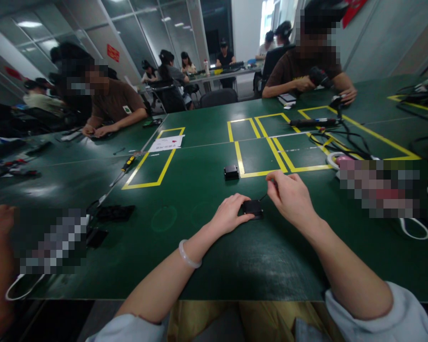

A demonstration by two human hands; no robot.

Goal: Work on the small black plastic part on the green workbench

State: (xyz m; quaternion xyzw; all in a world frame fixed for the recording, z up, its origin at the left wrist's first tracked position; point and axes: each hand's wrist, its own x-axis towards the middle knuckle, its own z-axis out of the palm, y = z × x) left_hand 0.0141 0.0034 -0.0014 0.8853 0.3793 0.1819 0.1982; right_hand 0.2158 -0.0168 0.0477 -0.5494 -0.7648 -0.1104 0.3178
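Pale sleeve (128, 328), nearest, on the left forearm; white bangle (188, 255) between it and the left hand (231, 213). Left hand: clamped, thumb and fingers, on a small black block (253, 208), on the table (207, 266). Right hand (288, 192): pinched together on a thin dark piece (263, 197) at the block's far right corner; kind unclear. Handling, judged: firm left grip, block flat, light right-hand pressure. Second black block (231, 172): just beyond the left hand. Containers: none made out; whether either block is hollow, cannot tell.
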